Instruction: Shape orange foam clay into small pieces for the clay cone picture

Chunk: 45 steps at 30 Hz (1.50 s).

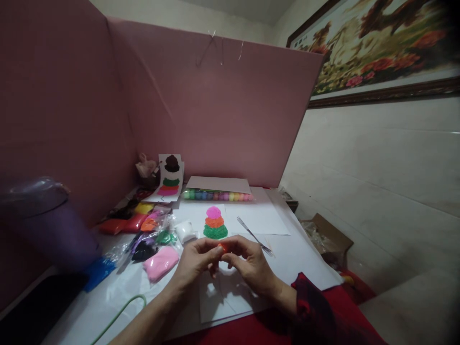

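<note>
A small piece of orange modelling clay (222, 247) is pinched between the fingertips of both hands. My left hand (199, 256) has thumb and fingers closed on it from the left. From the right, the bent thumb and forefinger of my right hand (249, 263) meet the same piece. Just beyond the fingers, a stacked clay shape (214, 223) lies on white paper, pink on top, orange in the middle and green below; the hands hide its lower edge. To the right rests a metal tool (251, 232) with fork-like prongs.
Plastic bags of coloured clay crowd the left, among them a pink bag (161, 263) and a white bag (185, 231). Behind stand a picture card (170, 177) and a strip of coloured pots (217, 195). A purple bin (50, 230) and green cable (120, 311) are at left.
</note>
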### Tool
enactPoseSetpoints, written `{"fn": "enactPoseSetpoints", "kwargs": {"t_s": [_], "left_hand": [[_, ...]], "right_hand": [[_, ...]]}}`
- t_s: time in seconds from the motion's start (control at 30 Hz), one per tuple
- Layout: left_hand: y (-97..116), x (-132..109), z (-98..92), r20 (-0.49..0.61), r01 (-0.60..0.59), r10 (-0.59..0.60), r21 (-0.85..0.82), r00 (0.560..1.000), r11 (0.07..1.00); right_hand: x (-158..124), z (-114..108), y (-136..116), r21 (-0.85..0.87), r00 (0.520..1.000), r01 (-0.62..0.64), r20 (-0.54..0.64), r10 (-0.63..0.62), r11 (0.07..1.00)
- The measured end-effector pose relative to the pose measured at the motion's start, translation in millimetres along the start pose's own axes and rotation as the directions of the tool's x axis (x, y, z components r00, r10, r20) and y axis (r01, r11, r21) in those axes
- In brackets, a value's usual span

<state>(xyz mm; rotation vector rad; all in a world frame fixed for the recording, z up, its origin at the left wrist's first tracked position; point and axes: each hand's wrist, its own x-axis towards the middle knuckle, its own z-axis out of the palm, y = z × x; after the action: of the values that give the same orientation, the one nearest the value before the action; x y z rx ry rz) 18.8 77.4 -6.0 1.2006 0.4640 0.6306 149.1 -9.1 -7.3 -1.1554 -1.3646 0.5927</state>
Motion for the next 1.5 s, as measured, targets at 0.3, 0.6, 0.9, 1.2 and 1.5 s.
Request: {"fn": "enactPoseSetpoints", "kwargs": {"t_s": [0.3, 0.6, 0.9, 1.2, 1.5], "left_hand": [[-8.3, 5.4, -2.1, -0.05, 0.004, -0.003, 0.025, 0.999, 1.0], [-5.9, 4.3, -2.4, -0.031, 0.003, -0.005, -0.056, 0.999, 0.998], [-2.1, 1.5, 0.4, -0.021, 0.012, -0.012, -0.012, 1.0, 1.0], [-3.1, 2.4, -2.3, 0.004, 0.032, -0.032, 0.002, 0.999, 0.999], [2.0, 2.9, -0.6, -0.251, -0.077, 0.059, -0.064, 0.966, 0.995]], "right_hand": [[-1.0, -3.2, -1.2, -0.232, 0.998, 0.055, -0.027, -0.063, 0.971], [-0.5, -2.5, 0.3, -0.251, 0.993, 0.103, -0.033, -0.115, 0.962], [-1.0, -3.9, -1.4, -0.327, 0.986, 0.157, -0.006, -0.168, 0.932], [-1.8, -3.8, -4.7, -0.303, 0.992, 0.118, -0.006, -0.126, 0.946], [8.9, -3.5, 7.2, 0.198, 0.976, -0.124, -0.155, 0.156, 0.972]]}}
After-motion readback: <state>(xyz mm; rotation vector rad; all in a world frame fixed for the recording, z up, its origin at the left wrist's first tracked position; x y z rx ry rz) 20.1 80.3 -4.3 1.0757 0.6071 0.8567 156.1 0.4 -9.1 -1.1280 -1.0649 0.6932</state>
